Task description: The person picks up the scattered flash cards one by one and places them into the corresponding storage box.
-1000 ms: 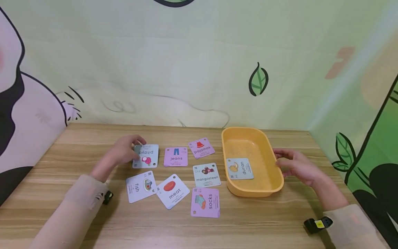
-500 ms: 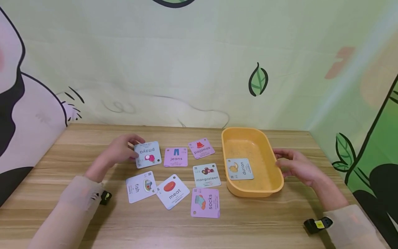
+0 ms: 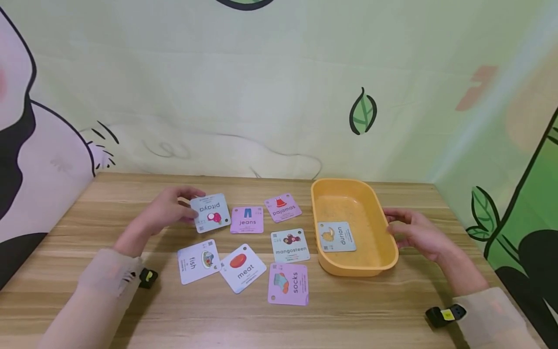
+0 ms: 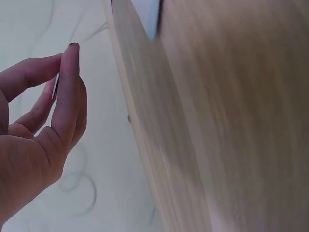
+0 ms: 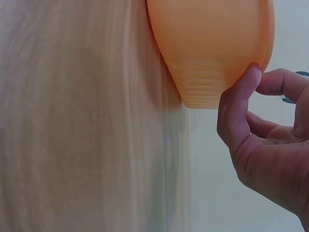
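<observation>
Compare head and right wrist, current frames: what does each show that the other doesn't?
Head only: left hand pinching the pitaya card; durian card inside the tub; jeans card, pajamas card, mangosteen card, socks card, fish card and meat card on the table.

Right wrist only: ridges on the tub's outer side.

Both: right hand gripping the tub's rim, the table, and some wall.

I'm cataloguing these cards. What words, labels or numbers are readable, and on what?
"pitaya": upside-down blue card in the left hand
"jeans": purple trousers card
"pajamas": purple dress card
"mangosteen": blue mangosteen card
"socks": purple sock card
"fish": pale fish card
"meat": pale meat card
"durian": blue durian card in the orange tray
Fine print, wrist labels: too small to read.
</observation>
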`<state>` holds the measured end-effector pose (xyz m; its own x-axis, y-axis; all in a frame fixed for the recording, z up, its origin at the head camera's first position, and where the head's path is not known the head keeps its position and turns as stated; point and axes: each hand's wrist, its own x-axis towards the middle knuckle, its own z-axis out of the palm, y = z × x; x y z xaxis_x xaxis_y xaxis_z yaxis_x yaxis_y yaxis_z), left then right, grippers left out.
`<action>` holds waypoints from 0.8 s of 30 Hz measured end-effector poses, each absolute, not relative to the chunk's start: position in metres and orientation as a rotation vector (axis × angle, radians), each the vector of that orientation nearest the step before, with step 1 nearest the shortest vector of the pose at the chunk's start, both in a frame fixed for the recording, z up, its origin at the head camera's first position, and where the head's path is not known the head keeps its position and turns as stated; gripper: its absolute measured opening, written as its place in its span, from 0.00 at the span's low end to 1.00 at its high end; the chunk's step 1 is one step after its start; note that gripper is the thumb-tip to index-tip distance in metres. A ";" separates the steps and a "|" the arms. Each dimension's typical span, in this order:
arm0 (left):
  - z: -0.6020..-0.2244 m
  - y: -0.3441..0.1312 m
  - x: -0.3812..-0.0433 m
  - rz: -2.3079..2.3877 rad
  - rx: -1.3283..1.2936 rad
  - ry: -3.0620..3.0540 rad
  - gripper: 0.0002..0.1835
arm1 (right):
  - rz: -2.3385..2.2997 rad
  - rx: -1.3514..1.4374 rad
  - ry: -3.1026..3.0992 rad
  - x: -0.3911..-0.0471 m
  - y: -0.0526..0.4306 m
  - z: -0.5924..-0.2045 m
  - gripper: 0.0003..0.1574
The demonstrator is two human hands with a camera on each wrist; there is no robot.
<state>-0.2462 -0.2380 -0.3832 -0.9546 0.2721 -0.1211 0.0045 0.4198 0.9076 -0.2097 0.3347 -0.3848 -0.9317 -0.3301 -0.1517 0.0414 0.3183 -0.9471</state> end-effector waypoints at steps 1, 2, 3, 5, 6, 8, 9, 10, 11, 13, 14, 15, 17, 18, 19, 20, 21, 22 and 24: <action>-0.383 -0.237 -0.246 1.571 0.248 2.412 0.27 | -1.649 -0.258 2.273 -0.209 0.335 -0.385 0.41; -0.382 -0.236 -0.245 1.593 0.256 2.397 0.28 | -1.652 -0.259 2.273 -0.209 0.335 -0.385 0.40; -0.382 -0.234 -0.244 1.614 0.261 2.382 0.28 | -1.654 -0.261 2.273 -0.209 0.335 -0.385 0.40; -0.382 -0.231 -0.243 1.651 0.277 2.355 0.28 | -1.658 -0.264 2.272 -0.209 0.335 -0.385 0.40; -0.382 -0.230 -0.243 1.668 0.289 2.340 0.28 | -1.660 -0.265 2.270 -0.209 0.335 -0.385 0.40; -0.382 -0.226 -0.242 1.693 0.308 2.320 0.28 | -1.661 -0.266 2.269 -0.209 0.335 -0.385 0.40; -0.382 -0.225 -0.242 1.705 0.313 2.310 0.28 | -1.661 -0.265 2.268 -0.209 0.335 -0.385 0.41; -0.383 -0.223 -0.242 1.714 0.319 2.300 0.28 | -1.661 -0.264 2.267 -0.209 0.335 -0.385 0.41; -0.383 -0.221 -0.242 1.722 0.322 2.289 0.28 | -1.658 -0.261 2.267 -0.209 0.335 -0.385 0.41; -0.383 -0.217 -0.242 1.738 0.324 2.268 0.29 | -1.655 -0.257 2.268 -0.209 0.335 -0.385 0.41; -0.383 -0.215 -0.242 1.743 0.323 2.259 0.29 | -1.653 -0.254 2.269 -0.209 0.335 -0.385 0.41; -0.384 -0.214 -0.242 1.748 0.323 2.251 0.29 | -1.652 -0.253 2.270 -0.209 0.335 -0.385 0.41; -0.384 -0.210 -0.242 1.750 0.318 2.244 0.29 | -1.650 -0.252 2.272 -0.209 0.335 -0.385 0.41; -0.385 -0.208 -0.242 1.753 0.311 2.239 0.29 | -1.650 -0.252 2.272 -0.209 0.335 -0.385 0.41; -0.385 -0.207 -0.242 1.753 0.307 2.237 0.29 | -1.649 -0.252 2.273 -0.210 0.335 -0.385 0.41; -0.386 -0.205 -0.241 1.752 0.300 2.233 0.29 | -1.649 -0.253 2.274 -0.210 0.335 -0.386 0.41; -0.386 -0.203 -0.241 1.753 0.295 2.227 0.29 | -1.648 -0.255 2.275 -0.210 0.335 -0.386 0.41; -0.387 -0.201 -0.240 1.752 0.290 2.224 0.29 | -1.648 -0.256 2.274 -0.210 0.335 -0.386 0.41; -0.387 -0.197 -0.239 1.756 0.283 2.209 0.29 | -1.648 -0.259 2.275 -0.210 0.335 -0.386 0.41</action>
